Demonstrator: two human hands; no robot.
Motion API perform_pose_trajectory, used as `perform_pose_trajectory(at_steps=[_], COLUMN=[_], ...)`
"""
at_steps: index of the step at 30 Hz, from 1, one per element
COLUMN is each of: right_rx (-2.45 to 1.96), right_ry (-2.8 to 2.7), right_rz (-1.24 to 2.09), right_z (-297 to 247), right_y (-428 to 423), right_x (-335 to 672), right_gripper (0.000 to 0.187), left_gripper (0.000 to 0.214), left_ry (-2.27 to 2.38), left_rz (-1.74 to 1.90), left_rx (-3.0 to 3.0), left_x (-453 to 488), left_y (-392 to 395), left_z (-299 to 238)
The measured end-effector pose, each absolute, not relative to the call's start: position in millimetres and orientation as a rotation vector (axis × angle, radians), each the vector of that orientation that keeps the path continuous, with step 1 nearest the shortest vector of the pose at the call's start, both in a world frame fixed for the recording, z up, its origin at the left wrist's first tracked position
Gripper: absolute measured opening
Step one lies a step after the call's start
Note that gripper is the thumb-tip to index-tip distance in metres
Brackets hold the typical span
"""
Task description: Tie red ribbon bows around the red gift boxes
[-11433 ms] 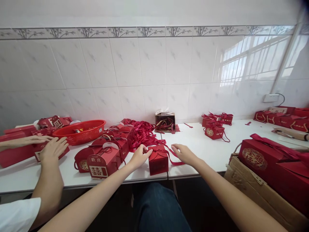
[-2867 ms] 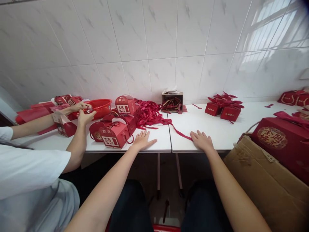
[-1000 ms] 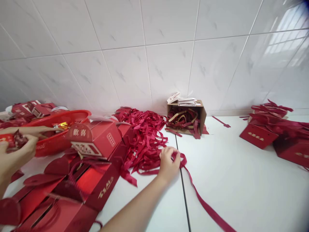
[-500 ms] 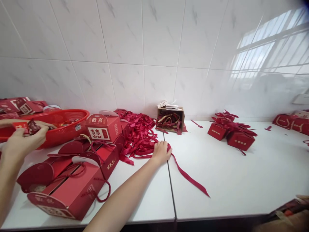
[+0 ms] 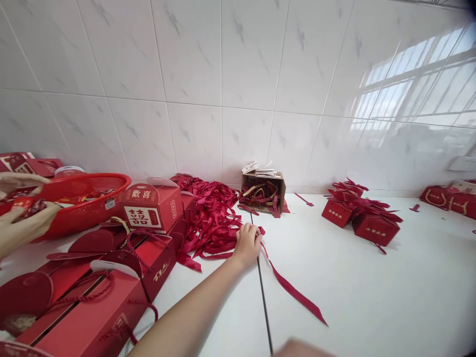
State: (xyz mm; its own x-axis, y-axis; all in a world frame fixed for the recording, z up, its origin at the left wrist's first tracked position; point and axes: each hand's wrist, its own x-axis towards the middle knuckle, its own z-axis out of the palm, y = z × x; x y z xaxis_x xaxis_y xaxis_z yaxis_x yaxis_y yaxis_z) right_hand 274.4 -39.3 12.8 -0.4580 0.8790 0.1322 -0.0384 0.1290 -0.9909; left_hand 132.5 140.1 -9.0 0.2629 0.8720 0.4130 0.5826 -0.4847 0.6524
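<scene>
Pinched in the fingers of my left hand (image 5: 248,244) is a dark red ribbon (image 5: 293,292), beside a tangled heap of ribbons (image 5: 211,208). The ribbon's loose tail trails over the white table to the right. Only a blurred sliver of my right hand (image 5: 301,349) shows at the bottom edge; its fingers are hidden. Left of my forearm stand large red gift boxes (image 5: 92,312) with rope handles, and a smaller red box (image 5: 152,206) sits on one of them.
At far left a co-worker's hands (image 5: 33,218) hold small wrapped packets over a red plastic basket (image 5: 85,208). A cardboard box (image 5: 281,196) of ribbon scraps lies by the tiled wall. Small bow-topped red boxes (image 5: 377,228) stand at right; more red bags (image 5: 437,201) lie beyond.
My right hand has moved from the lower right corner, where it was by a dark red object, to the bottom middle. My left hand stays on the ribbon. The view has shifted slightly.
</scene>
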Motion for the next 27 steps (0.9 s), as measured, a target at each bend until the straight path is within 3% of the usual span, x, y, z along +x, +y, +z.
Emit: perform_pose_trajectory(at_steps=[5, 10, 12, 19, 27], right_rx=[-1.061, -1.133, -1.106, -1.004, -0.805], right_ry=[-1.304, -0.913, -0.814, -0.613, -0.543], right_rz=[1.365, 1.591, 1.583, 1.652, 1.516], right_z=[44, 40, 35, 48, 115], right_y=[34, 104, 123, 157, 173], right_x=[282, 273, 263, 253, 287], right_gripper=[0.024, 0.036, 0.032, 0.016, 0.007], left_gripper=[0.011, 0.009, 0.009, 0.009, 0.022], left_ry=[1.147, 1.004, 0.981, 0.998, 1.036], left_rz=[1.183, 1.228, 1.241, 1.193, 1.114], left_rx=[1.92, 1.779, 1.744, 1.692, 1.643], left_x=[133, 130, 129, 131, 133], left_y=[145, 150, 151, 147, 144], left_z=[-11, -10, -9, -8, -4])
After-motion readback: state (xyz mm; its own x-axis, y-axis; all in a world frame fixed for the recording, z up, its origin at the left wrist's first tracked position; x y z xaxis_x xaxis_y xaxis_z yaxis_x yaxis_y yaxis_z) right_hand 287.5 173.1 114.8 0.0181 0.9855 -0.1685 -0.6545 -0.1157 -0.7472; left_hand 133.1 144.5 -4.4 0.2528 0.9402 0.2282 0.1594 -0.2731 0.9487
